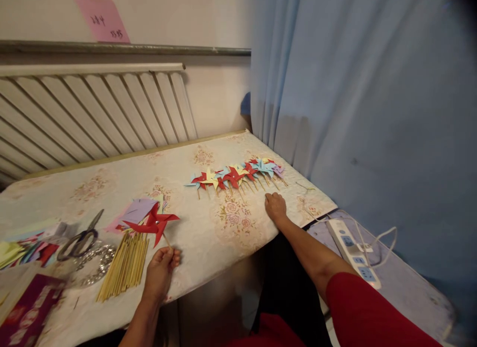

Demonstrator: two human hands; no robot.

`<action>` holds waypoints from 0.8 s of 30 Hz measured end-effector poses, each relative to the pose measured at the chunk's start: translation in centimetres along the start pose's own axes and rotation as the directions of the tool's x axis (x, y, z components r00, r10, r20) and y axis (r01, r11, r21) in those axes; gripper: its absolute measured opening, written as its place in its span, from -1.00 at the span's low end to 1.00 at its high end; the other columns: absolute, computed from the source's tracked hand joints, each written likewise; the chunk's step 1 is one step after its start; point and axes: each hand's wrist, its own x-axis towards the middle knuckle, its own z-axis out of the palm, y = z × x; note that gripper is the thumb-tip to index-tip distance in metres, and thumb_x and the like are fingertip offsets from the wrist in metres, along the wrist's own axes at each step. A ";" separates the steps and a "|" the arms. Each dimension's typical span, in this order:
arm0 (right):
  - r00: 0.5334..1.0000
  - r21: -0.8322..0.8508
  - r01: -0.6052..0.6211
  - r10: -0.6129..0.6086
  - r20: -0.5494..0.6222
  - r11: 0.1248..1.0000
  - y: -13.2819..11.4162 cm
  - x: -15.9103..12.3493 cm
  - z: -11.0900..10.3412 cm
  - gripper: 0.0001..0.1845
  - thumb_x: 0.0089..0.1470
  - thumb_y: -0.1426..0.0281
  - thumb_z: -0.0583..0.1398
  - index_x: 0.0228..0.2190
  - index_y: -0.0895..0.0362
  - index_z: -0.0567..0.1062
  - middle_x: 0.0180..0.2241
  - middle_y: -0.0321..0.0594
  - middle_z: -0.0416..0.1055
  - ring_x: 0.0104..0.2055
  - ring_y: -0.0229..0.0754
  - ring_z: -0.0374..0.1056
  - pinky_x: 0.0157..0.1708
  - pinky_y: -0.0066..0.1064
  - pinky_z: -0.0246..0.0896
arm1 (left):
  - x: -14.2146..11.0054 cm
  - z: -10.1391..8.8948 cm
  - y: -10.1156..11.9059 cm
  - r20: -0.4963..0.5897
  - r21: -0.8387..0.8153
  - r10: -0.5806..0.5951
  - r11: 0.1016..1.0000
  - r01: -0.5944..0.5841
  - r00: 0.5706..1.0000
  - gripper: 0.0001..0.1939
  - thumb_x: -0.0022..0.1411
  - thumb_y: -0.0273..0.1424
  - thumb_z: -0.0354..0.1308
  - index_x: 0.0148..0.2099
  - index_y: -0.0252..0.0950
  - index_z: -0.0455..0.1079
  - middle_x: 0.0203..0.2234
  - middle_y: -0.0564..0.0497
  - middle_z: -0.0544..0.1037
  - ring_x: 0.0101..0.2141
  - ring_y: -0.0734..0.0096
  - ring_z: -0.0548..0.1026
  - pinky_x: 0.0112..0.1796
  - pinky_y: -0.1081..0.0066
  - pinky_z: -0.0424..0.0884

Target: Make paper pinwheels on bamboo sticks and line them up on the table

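Note:
My left hand point(161, 267) is closed round the thin stick of a red paper pinwheel point(156, 221), whose blades stand up above the table beside the bundle of sticks. My right hand point(275, 207) rests on the tablecloth with its fingers curled; whatever may be in them is hidden. Just beyond it lies a row of finished pinwheels point(234, 176) in red, yellow, light blue and purple, overlapping, their sticks pointing toward me. Wooden sticks point(124, 267) are bundled left of my left hand. Behind the held pinwheel sit coloured paper sheets point(136, 211).
Black scissors point(82, 240) and a pile of small shiny metal pieces point(93, 262) lie at the left, near more paper pieces point(28, 250) and a purple box point(32, 309). A power strip point(354, 252) with a white cable is at the right, below a blue curtain point(365, 113). A radiator point(97, 116) stands behind.

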 end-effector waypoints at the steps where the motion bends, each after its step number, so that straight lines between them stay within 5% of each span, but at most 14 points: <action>1: 1.000 -0.022 0.020 -0.020 0.000 1.000 0.3 0.0 -0.1 -0.73 0.24 0.34 0.04 -0.15 0.09 0.49 -0.22 -0.09 0.36 -0.15 -0.10 0.23 -0.18 -0.34 0.01 | 0.0 0.0 0.0 0.002 -0.004 -0.004 1.000 0.004 1.000 -0.64 -0.14 -0.28 0.42 -0.36 -0.33 0.36 -0.51 0.04 0.52 -0.52 0.54 0.39 -0.46 0.52 0.37; 24: 0.999 -0.080 0.007 -0.010 -0.031 0.997 0.0 0.6 0.4 -0.67 0.28 0.27 -0.03 -0.12 0.07 0.47 -0.26 -0.12 0.33 -0.21 -0.12 0.24 -0.24 -0.34 -0.01 | 0.7 -0.6 -0.5 -0.003 0.003 -0.020 1.000 0.020 1.000 -0.68 -0.08 -0.32 0.39 -0.33 -0.33 0.37 -0.49 0.04 0.53 -0.51 0.55 0.40 -0.45 0.56 0.37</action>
